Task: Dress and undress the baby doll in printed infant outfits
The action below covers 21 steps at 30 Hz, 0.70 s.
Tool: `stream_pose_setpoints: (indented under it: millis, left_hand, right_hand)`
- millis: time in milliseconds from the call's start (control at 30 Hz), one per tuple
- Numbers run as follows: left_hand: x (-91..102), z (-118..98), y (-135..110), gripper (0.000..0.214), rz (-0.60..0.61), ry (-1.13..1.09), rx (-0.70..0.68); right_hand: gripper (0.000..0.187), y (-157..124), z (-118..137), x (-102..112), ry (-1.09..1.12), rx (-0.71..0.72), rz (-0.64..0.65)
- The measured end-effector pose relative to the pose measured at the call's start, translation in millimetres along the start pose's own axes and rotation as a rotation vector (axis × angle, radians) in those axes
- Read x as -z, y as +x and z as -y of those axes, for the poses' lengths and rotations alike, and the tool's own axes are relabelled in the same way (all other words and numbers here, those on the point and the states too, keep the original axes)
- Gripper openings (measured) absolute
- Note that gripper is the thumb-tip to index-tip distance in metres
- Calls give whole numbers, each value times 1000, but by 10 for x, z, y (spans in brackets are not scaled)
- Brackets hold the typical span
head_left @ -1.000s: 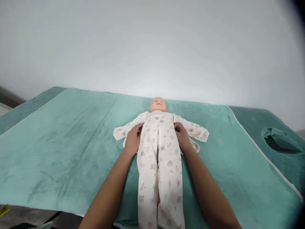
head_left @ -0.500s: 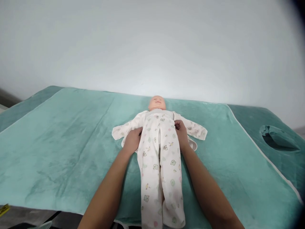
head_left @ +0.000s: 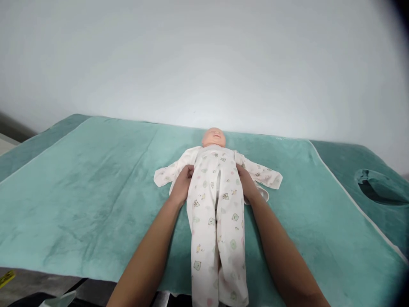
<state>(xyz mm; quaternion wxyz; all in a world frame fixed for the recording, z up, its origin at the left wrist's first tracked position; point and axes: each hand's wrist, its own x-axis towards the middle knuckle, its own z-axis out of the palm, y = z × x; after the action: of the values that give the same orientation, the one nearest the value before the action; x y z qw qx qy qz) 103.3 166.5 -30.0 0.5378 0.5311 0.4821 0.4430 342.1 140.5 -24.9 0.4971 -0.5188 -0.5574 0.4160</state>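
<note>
A baby doll [head_left: 213,137] lies on its back with its head toward the wall. White baby pants [head_left: 220,204] printed with small animals cover its front from the chest down, legs stretched toward me. Under them spreads a matching baby shirt [head_left: 266,175], its sleeves out to both sides. My left hand [head_left: 182,184] is closed at the left side edge of the pants, thumb by the cloth. On the opposite edge, my right hand [head_left: 248,182] grips the pants too, its fingertips tucked out of sight behind the fabric.
A light green cloth [head_left: 96,183] with a pale border covers a darker green padded bed [head_left: 345,157]. At the right end the bed has an oval opening [head_left: 380,189]. A plain wall stands behind. Something yellow [head_left: 7,278] shows at the lower left.
My hands have shifted slightly along the pants' side edges, and the right fingers have slipped further behind the cloth. The whole view has moved a little, so the doll appears slightly further right.
</note>
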Motion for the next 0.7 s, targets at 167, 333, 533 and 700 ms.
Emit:
stream_pose_setpoints:
  millis: [167,333,533,700]
  left_hand:
    - [-56,33,32,11,-162,24,-66]
    - [-108,44,56,11,-265,14,-107]
    - [-141,55,77,15,-282,-29,-118]
    - [-146,48,66,17,-293,-96,-143]
  right_hand:
    - [23,14,-56,-19,-7,-35,-72]
    - [16,26,-55,-76,-31,-5,-197]
    - [15,0,-26,-135,-88,28,-270]
    - [20,6,-71,-119,-90,34,-224]
